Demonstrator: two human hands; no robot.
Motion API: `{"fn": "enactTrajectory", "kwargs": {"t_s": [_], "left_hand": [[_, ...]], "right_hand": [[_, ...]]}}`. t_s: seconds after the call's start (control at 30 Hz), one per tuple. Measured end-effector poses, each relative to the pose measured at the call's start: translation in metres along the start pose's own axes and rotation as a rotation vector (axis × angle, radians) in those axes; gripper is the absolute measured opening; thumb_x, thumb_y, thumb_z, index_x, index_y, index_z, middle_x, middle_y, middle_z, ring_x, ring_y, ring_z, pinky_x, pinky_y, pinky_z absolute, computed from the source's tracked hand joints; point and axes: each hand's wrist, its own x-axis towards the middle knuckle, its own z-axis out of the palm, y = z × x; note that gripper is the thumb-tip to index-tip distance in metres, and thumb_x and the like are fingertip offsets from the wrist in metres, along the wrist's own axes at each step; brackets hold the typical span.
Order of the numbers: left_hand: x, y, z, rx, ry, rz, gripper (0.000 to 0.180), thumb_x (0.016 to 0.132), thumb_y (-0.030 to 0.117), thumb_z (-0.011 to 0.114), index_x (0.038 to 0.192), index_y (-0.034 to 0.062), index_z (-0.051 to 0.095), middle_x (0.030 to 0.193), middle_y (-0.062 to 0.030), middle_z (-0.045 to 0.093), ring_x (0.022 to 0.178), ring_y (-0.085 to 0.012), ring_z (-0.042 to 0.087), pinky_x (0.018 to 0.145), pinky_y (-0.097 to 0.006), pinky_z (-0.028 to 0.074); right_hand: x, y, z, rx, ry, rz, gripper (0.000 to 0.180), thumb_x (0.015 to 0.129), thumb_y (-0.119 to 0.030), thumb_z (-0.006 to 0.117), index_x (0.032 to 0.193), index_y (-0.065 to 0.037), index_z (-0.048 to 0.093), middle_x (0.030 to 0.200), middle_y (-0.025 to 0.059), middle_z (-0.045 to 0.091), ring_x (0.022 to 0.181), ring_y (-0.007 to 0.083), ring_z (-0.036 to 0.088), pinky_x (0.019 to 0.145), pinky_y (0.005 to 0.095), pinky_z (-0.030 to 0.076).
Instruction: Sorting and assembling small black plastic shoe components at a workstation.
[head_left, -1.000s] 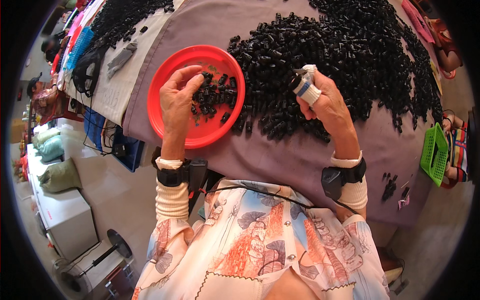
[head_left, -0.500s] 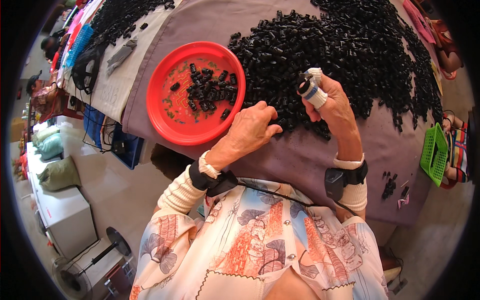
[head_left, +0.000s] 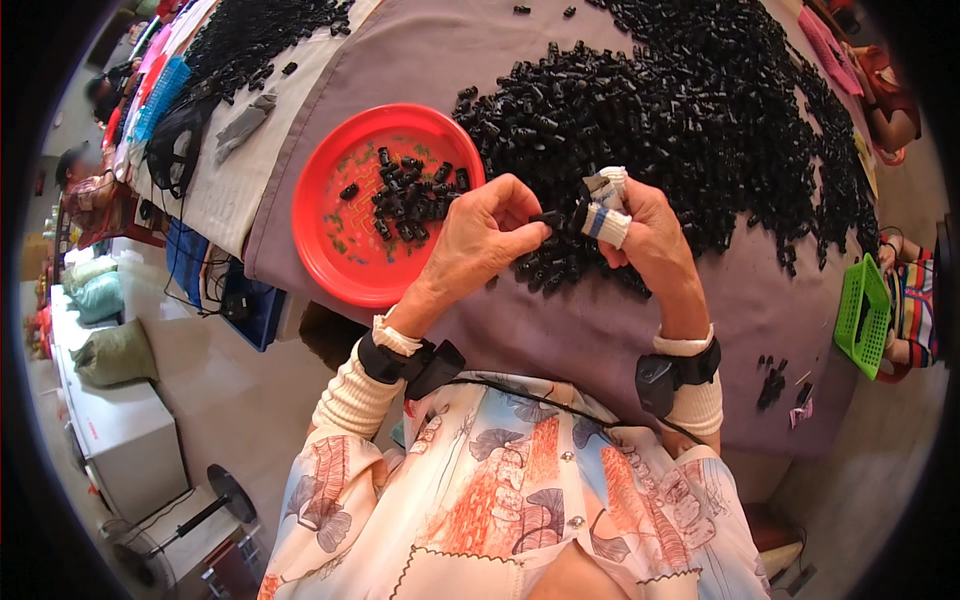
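My left hand [head_left: 478,232] pinches a small black plastic piece [head_left: 546,217] between thumb and forefinger, just right of the red basin. Facing it, my right hand [head_left: 652,232] is closed, with off-white knitted covers [head_left: 606,226] with a blue stripe on its fingers. Something dark and grey shows between those covered fingers; its kind I cannot make out. The two hands are close but apart, over the near edge of a large heap of black plastic pieces [head_left: 650,130]. The round red basin [head_left: 325,255] holds several loose black pieces [head_left: 410,200].
A mauve cloth [head_left: 400,50] covers the table. More black pieces [head_left: 250,40] lie at the far left. A green basket [head_left: 862,318] stands at the right edge, near another person's arm. Some black pieces [head_left: 770,385] lie apart at the near right. Cables hang from my wrist straps.
My left hand has moved toward my right and now pinches a black piece. My right hand has come lower and slightly left. The whole view has shifted a little.
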Motion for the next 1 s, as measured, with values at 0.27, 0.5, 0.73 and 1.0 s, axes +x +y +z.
{"fn": "enactTrajectory", "kwargs": {"t_s": [0.27,0.5,0.73,1.0], "left_hand": [[0.006,0.029,-0.007,-0.261,-0.039,0.075,0.021,0.078,0.006,0.067,0.098,0.0009,0.06,0.081,0.0004,0.06,0.07,-0.0029,0.052,0.063,-0.017,0.043],[0.014,0.025,-0.003,-0.722,-0.1,0.051,0.022,0.084,0.007,0.06,0.105,-0.0014,0.059,0.087,-0.0048,0.062,0.074,-0.009,0.057,0.068,-0.022,0.048],[0.016,0.021,-0.005,-1.016,-0.148,-0.027,0.023,0.089,0.011,0.053,0.108,-0.0024,0.056,0.087,-0.0068,0.062,0.074,-0.0116,0.059,0.071,-0.026,0.05],[0.015,0.023,-0.005,-1.048,-0.241,0.003,0.029,0.09,0.011,0.051,0.115,-0.0032,0.051,0.092,-0.0077,0.06,0.086,-0.0118,0.057,0.079,-0.026,0.046]], "right_hand": [[-0.001,-0.023,0.011,0.085,0.082,-0.09,0.019,0.078,-0.004,0.062,0.097,-0.006,0.06,0.065,-0.0034,0.053,0.049,0.0016,0.044,0.041,0.0163,0.034],[0.004,-0.03,0.019,0.093,0.082,-0.123,0.018,0.077,-0.008,0.066,0.093,-0.003,0.059,0.066,-0.0034,0.054,0.048,0.002,0.045,0.041,0.0173,0.035],[0.003,-0.039,0.016,0.056,0.056,-0.093,0.021,0.076,-0.014,0.069,0.091,-0.003,0.059,0.063,-0.0036,0.053,0.046,0.0021,0.045,0.039,0.0182,0.034],[0.005,-0.038,0.017,-0.022,-0.019,-0.066,0.026,0.073,-0.021,0.071,0.086,-0.005,0.055,0.064,-0.0039,0.052,0.045,0.002,0.044,0.04,0.0177,0.035]]}}
